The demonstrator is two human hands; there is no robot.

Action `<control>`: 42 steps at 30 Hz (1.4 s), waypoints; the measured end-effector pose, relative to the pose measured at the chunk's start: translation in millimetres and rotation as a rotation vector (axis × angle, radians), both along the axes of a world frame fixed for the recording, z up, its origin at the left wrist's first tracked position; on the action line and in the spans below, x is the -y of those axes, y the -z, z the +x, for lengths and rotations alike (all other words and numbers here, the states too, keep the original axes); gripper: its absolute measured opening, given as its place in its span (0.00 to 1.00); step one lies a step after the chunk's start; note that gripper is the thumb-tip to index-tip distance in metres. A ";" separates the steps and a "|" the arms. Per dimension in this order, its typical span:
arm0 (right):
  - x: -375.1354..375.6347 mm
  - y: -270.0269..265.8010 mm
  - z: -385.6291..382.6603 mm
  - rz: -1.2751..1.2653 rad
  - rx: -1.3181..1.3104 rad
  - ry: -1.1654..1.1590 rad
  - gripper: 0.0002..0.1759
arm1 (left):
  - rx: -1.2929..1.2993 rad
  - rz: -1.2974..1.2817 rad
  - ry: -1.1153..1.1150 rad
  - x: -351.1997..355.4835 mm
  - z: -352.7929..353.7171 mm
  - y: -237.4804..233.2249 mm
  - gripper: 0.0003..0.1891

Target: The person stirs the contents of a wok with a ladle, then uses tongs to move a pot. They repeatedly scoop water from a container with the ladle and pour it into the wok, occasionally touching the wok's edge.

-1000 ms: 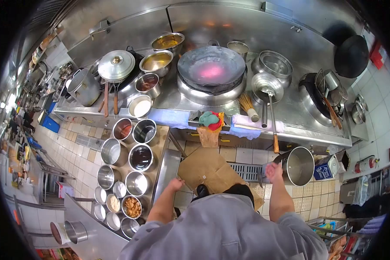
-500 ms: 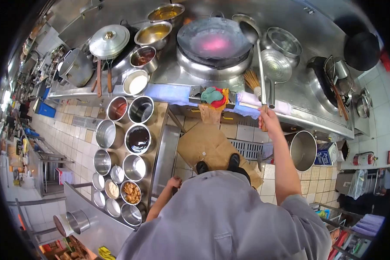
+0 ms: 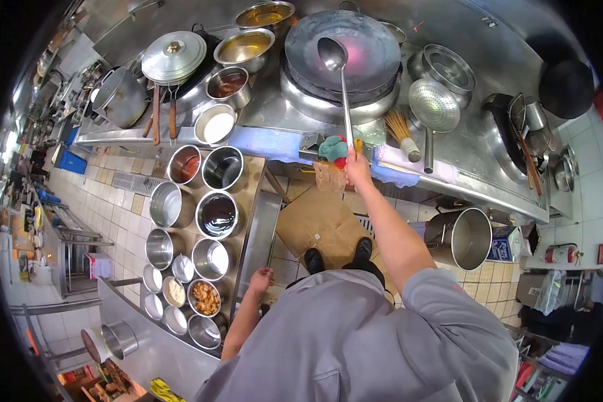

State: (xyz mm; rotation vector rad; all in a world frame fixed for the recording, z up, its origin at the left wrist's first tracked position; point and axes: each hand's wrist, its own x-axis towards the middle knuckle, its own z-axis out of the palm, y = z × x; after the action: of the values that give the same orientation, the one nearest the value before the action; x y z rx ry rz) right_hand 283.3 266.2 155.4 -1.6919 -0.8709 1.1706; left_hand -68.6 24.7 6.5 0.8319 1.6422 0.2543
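Observation:
My right hand is closed round the end of a long-handled metal ladle. The ladle's bowl hangs over the left part of a big dark wok, which has a pinkish glow on its inside. Just beneath my right hand, at the stove's front edge, lie bunched green and red cloths. A bamboo brush and a perforated skimmer rest to the right of the wok. Low beside my body, my left hand has its fingers curled, with nothing visible in them, near the cart of pots.
On the left cart stand several metal pots, one with dark liquid and one with brown chunks. Bowls of yellow liquid sit left of the wok. A large pot is below the counter at right. Cardboard covers the floor.
My right hand has swung left with the ladle, bringing its bowl from the wok's right rim to over its inside. The left hand has risen slightly. The view has shifted a little.

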 end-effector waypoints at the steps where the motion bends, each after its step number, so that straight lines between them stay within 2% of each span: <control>1: 6.2 -0.1 2.0 -0.002 0.009 0.006 0.25 | 0.056 0.029 -0.046 5.9 -1.2 14.4 0.17; 3: 14.8 -1.9 2.8 0.000 0.051 -0.003 0.23 | 0.116 0.051 -0.096 15.7 -0.2 26.3 0.18; 6: 11.1 -11.6 7.5 0.070 0.047 0.023 0.22 | 0.038 -0.054 -0.008 30.0 -4.0 23.6 0.17; 8: 12.7 -35.8 5.1 0.126 0.003 0.033 0.21 | -0.115 -0.082 0.401 32.9 -9.9 20.1 0.16; 9: 13.2 -46.1 2.1 0.182 -0.043 0.033 0.21 | -0.112 -0.081 0.410 39.3 -20.7 37.5 0.16; 10: 12.9 -48.6 -0.3 0.246 -0.092 0.036 0.21 | -0.099 0.108 0.530 53.5 -43.0 78.9 0.16; 11: 12.5 -48.1 -3.5 0.245 -0.090 0.040 0.21 | -0.085 0.300 0.644 60.2 -54.0 100.7 0.15; 12: 12.2 -46.1 -7.3 0.250 -0.130 0.042 0.22 | -0.084 0.300 0.649 51.2 -46.6 79.8 0.15; 13: 10.6 -43.3 -10.5 0.257 -0.171 0.042 0.22 | -0.087 0.105 0.444 33.8 -32.2 38.4 0.15; 14: 6.4 -30.1 -12.4 0.245 -0.091 0.040 0.25 | -0.090 -0.085 0.237 20.0 -20.8 8.3 0.14; 15: 1.8 -5.3 -10.0 0.251 -0.089 0.044 0.25 | -0.089 -0.079 0.241 14.7 -22.2 14.0 0.14; 16: -3.5 23.4 -7.0 0.133 -0.032 0.013 0.26 | -0.011 -0.105 0.144 7.4 -24.5 21.4 0.14; 17: -3.1 27.3 -7.1 0.014 0.024 -0.015 0.28 | 0.065 -0.133 0.047 1.9 -23.8 20.0 0.13; 18: -2.6 30.3 -5.4 -0.077 0.013 -0.023 0.30 | 0.063 -0.127 0.053 -1.7 -21.5 18.5 0.13; 20: 5.7 25.3 -7.7 -0.041 -0.013 -0.011 0.29 | 0.045 -0.034 0.077 -18.1 -12.0 -1.2 0.13; 22: 16.3 14.5 -11.5 -0.013 -0.027 -0.018 0.27 | 0.043 0.057 0.114 -24.6 -20.5 35.2 0.13; 23: 23.7 18.5 -10.5 -0.007 -0.023 -0.018 0.27 | 0.039 0.127 0.146 -27.7 -16.2 28.7 0.13; 24: 31.5 22.8 -8.3 -0.007 -0.021 -0.031 0.27 | 0.135 0.086 0.036 -25.1 -10.8 22.3 0.13; 28: 53.3 11.2 -2.8 -0.060 -0.026 0.009 0.26 | 0.052 0.078 0.096 -10.5 -6.3 29.2 0.14; 31: 53.0 -8.2 2.4 0.036 0.022 0.014 0.23 | 0.023 -0.051 0.196 2.4 -6.5 11.6 0.15; 33: 45.7 -16.6 7.1 0.064 0.012 -0.006 0.23 | -0.213 -0.087 0.456 1.1 0.9 -23.6 0.15; 34: 43.3 -26.2 6.9 0.068 -0.045 0.005 0.24 | -0.214 -0.088 0.457 7.2 -9.8 1.6 0.15; 35: 40.9 -34.0 6.1 0.073 -0.101 0.015 0.24 | -0.129 -0.050 0.413 17.3 -29.9 50.6 0.15; 36: 38.4 -37.9 3.5 0.077 -0.115 0.031 0.24 | -0.045 -0.011 0.369 21.8 -40.4 75.3 0.15; 40: 35.9 -18.4 -1.5 0.107 -0.166 0.042 0.25 | -0.095 -0.065 0.370 4.5 -27.5 30.3 0.15; 42: 45.6 7.4 -4.2 -0.078 -0.064 -0.023 0.26 | -0.075 -0.036 0.273 -5.6 -18.4 9.0 0.14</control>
State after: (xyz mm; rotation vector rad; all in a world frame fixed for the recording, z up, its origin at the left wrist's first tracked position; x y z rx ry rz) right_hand 279.2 220.6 148.0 -1.7016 -0.8169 1.2821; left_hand -87.0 30.3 -2.5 1.0358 1.5761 0.0027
